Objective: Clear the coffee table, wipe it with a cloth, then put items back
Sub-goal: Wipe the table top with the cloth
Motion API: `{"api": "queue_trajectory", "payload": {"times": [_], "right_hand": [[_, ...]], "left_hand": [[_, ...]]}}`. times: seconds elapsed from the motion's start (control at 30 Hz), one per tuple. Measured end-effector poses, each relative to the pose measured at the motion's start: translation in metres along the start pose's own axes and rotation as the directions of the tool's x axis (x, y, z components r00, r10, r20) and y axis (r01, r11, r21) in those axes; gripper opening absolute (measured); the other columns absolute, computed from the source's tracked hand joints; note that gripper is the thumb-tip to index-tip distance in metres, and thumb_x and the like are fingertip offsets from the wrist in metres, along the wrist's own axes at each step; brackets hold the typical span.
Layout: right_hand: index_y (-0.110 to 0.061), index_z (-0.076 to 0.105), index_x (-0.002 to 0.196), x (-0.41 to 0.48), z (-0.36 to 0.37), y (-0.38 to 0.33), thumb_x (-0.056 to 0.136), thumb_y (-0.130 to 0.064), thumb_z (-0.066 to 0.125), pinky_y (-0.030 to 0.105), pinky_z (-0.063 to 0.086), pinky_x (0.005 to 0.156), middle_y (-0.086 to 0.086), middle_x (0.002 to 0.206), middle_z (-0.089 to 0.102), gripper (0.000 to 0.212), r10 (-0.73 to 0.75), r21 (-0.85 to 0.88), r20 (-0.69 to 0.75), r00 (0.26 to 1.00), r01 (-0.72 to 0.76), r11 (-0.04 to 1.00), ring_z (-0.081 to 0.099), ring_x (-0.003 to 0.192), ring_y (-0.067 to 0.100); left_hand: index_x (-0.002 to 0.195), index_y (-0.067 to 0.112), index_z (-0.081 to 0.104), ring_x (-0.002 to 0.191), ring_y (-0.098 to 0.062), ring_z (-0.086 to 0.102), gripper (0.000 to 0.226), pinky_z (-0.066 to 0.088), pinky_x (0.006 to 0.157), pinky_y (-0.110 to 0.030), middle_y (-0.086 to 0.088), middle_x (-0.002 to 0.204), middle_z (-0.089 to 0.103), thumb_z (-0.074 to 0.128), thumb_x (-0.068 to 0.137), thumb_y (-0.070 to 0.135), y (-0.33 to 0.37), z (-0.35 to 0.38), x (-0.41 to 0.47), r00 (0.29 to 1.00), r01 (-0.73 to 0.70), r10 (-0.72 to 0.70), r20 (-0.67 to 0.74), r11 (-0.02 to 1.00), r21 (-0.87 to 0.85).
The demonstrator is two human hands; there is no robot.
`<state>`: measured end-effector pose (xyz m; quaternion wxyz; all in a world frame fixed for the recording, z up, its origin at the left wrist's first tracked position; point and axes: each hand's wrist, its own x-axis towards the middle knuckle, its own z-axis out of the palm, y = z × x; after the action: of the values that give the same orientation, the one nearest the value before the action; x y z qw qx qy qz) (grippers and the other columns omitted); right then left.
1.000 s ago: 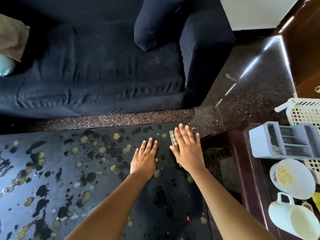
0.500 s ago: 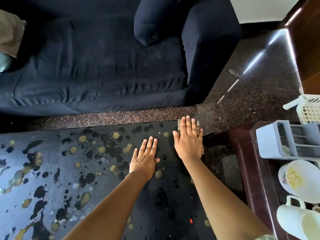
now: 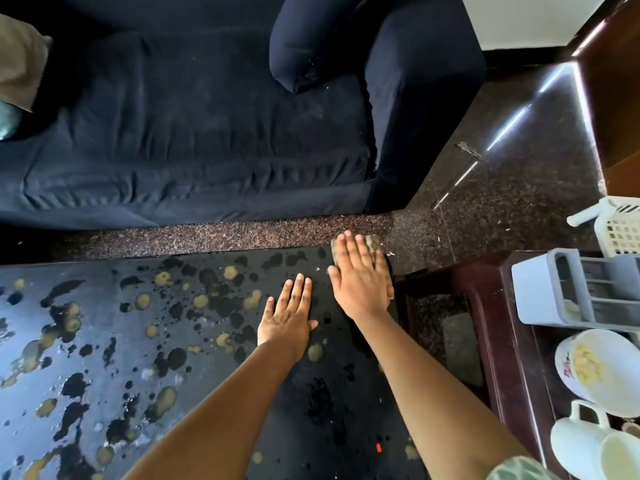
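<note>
The coffee table (image 3: 104, 341) has a glossy black top with yellow and grey splotches and fills the lower left. My right hand (image 3: 360, 275) presses flat on a small brownish cloth (image 3: 374, 243) at the table's far right corner; only the cloth's edges show past my fingers. My left hand (image 3: 289, 313) lies flat on the tabletop just left of it, fingers together, holding nothing.
A dark blue sofa (image 3: 207, 133) runs along the far side of the table. To the right, a dark wooden side table (image 3: 498, 341) carries a grey cutlery holder (image 3: 575, 289), a white basket (image 3: 620, 230), a floral bowl (image 3: 595, 368) and a white mug (image 3: 595, 448).
My right hand has slid the cloth away from me and to the right, up to the table's far right corner. My left hand has stayed in place.
</note>
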<state>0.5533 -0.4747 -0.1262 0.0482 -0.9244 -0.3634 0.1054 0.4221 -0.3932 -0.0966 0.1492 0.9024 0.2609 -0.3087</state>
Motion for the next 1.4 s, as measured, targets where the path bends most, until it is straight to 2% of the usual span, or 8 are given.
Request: {"api": "queue_trajectory", "payload": {"times": [0.13, 0.3, 0.37, 0.57, 0.77, 1.0, 1.23, 1.4], "right_hand": [[-0.022, 0.029, 0.148, -0.032, 0.002, 0.034, 0.094, -0.045, 0.028, 0.048, 0.032, 0.11, -0.004, 0.155, 0.027, 0.059, -0.281, -0.031, 0.06, 0.958, 0.283, 0.959, 0.025, 0.143, 0.016], [-0.02, 0.008, 0.152, 0.004, -0.005, 0.022, 0.099, -0.045, 0.02, 0.047, 0.01, 0.117, -0.002, 0.159, 0.006, 0.059, 0.13, 0.039, 0.023, 0.991, -0.131, 0.991, 0.004, 0.147, 0.02], [-0.021, 0.005, 0.152, 0.015, -0.003, 0.002, 0.099, -0.045, 0.019, 0.046, 0.005, 0.118, -0.002, 0.16, 0.003, 0.06, 0.138, 0.029, 0.039, 0.99, -0.14, 0.99, 0.0, 0.147, 0.019], [-0.023, 0.027, 0.149, -0.025, -0.001, 0.044, 0.094, -0.044, 0.032, 0.048, 0.031, 0.111, -0.005, 0.155, 0.027, 0.059, -0.372, -0.053, 0.063, 0.926, 0.375, 0.925, 0.023, 0.143, 0.015], [-0.023, 0.008, 0.152, 0.01, -0.002, 0.006, 0.098, -0.048, 0.021, 0.049, 0.006, 0.116, -0.006, 0.159, 0.004, 0.061, 0.081, 0.03, 0.022, 0.996, -0.082, 0.996, 0.003, 0.147, 0.018], [-0.017, 0.027, 0.149, -0.025, -0.002, 0.043, 0.092, -0.039, 0.03, 0.048, 0.029, 0.113, 0.0, 0.155, 0.026, 0.061, -0.426, -0.057, 0.068, 0.902, 0.43, 0.901, 0.021, 0.144, 0.019], [-0.01, 0.022, 0.149, 0.008, 0.005, -0.008, 0.095, -0.039, 0.016, 0.05, 0.019, 0.116, 0.01, 0.156, 0.022, 0.062, 0.056, 0.018, -0.042, 0.998, -0.056, 0.998, 0.02, 0.144, 0.025], [-0.013, 0.029, 0.148, -0.024, 0.004, 0.025, 0.093, -0.041, 0.028, 0.047, 0.027, 0.114, 0.004, 0.155, 0.026, 0.061, -0.337, -0.077, 0.029, 0.941, 0.338, 0.938, 0.024, 0.143, 0.021]], "left_hand": [[0.145, 0.02, -0.027, 0.143, -0.013, -0.023, 0.072, -0.003, 0.119, -0.04, 0.006, 0.153, -0.032, 0.029, 0.103, 0.037, 0.001, -0.002, 0.0, 1.0, 0.009, -0.009, 0.015, 1.0, -0.014], [0.145, 0.02, -0.027, 0.143, -0.012, -0.024, 0.072, -0.004, 0.119, -0.039, 0.007, 0.153, -0.033, 0.029, 0.103, 0.036, 0.0, 0.0, 0.002, 1.0, 0.008, -0.008, 0.013, 1.0, -0.028], [0.146, 0.02, -0.027, 0.143, -0.012, -0.024, 0.072, -0.003, 0.119, -0.039, 0.007, 0.153, -0.033, 0.029, 0.103, 0.036, -0.001, 0.001, 0.002, 1.0, 0.012, -0.011, 0.019, 1.0, -0.02], [0.145, 0.019, -0.028, 0.143, -0.012, -0.025, 0.074, -0.002, 0.12, -0.039, 0.007, 0.152, -0.034, 0.03, 0.103, 0.036, 0.0, -0.002, 0.002, 0.999, 0.013, -0.012, 0.032, 0.999, -0.034], [0.145, 0.02, -0.029, 0.142, -0.012, -0.025, 0.073, -0.003, 0.12, -0.039, 0.007, 0.152, -0.035, 0.03, 0.103, 0.036, 0.0, -0.002, 0.003, 0.999, 0.019, -0.018, 0.044, 1.0, -0.018], [0.143, 0.021, -0.03, 0.141, -0.011, -0.027, 0.075, -0.003, 0.12, -0.039, 0.008, 0.151, -0.036, 0.03, 0.103, 0.038, -0.001, -0.003, 0.003, 0.997, 0.01, -0.008, 0.071, 0.999, -0.033], [0.143, 0.022, -0.031, 0.141, -0.01, -0.027, 0.073, -0.003, 0.12, -0.038, 0.009, 0.15, -0.037, 0.028, 0.103, 0.039, -0.002, -0.003, 0.004, 0.998, 0.013, -0.013, 0.06, 1.0, -0.003], [0.142, 0.022, -0.031, 0.141, -0.01, -0.027, 0.073, -0.004, 0.119, -0.038, 0.009, 0.15, -0.037, 0.028, 0.103, 0.04, -0.003, -0.005, 0.002, 0.997, 0.008, -0.007, 0.076, 1.0, -0.008]]}}
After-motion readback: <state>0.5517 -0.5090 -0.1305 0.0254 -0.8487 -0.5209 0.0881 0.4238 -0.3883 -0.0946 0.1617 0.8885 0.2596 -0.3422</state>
